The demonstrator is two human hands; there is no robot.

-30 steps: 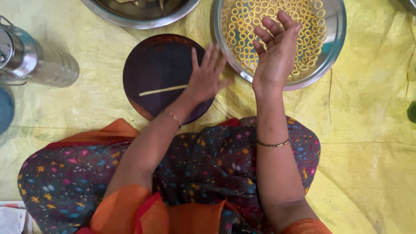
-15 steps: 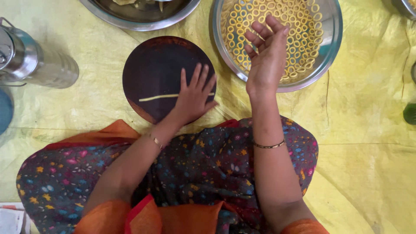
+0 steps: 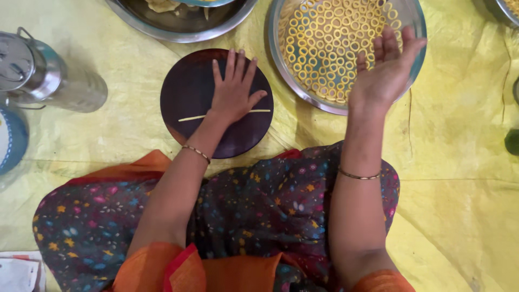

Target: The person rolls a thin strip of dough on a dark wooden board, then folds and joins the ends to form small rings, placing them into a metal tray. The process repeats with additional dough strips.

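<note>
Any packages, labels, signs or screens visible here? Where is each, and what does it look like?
Only one: a white printed paper packet with orange-red markings, flat on the yellow sheet at the bottom left corner, cut off by the picture's edge.
No signs or screens in view.

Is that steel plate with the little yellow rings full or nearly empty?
Nearly full: small yellow dough rings cover most of the round steel plate.
</note>
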